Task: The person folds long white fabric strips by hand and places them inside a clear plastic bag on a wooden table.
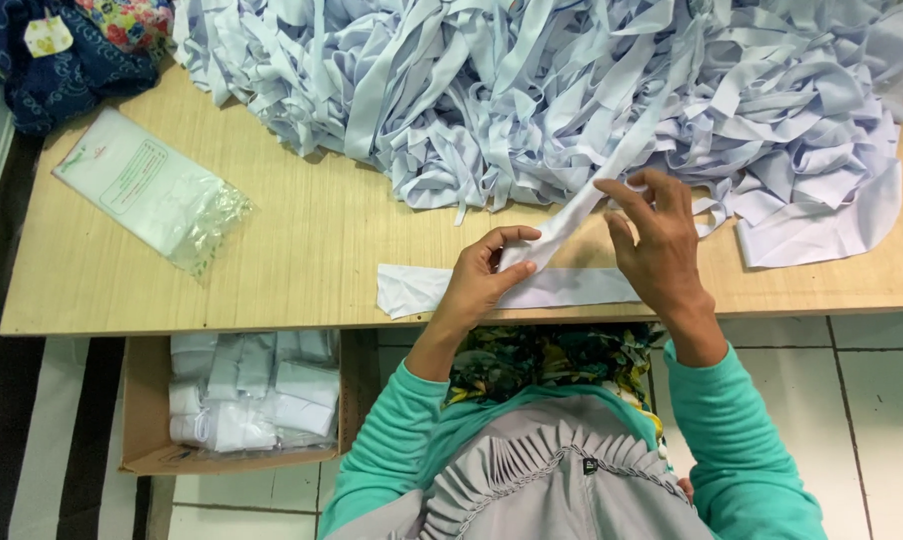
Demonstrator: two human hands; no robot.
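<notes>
My left hand [484,277] pinches the near end of a pale blue-white fabric strip [572,215] between thumb and fingers. My right hand [655,240] holds the same strip a little farther up, where it rises toward the big heap of similar strips [532,90] at the back of the wooden table [302,250]. Another flat strip [412,288] lies along the table's near edge under my hands. Both arms wear teal sleeves.
A clear plastic bag with a white sheet [152,190] lies at the table's left. Dark blue and floral cloth [62,55] sits at the far left corner. Below the table, a cardboard box [242,400] holds bagged white bundles on a tiled floor.
</notes>
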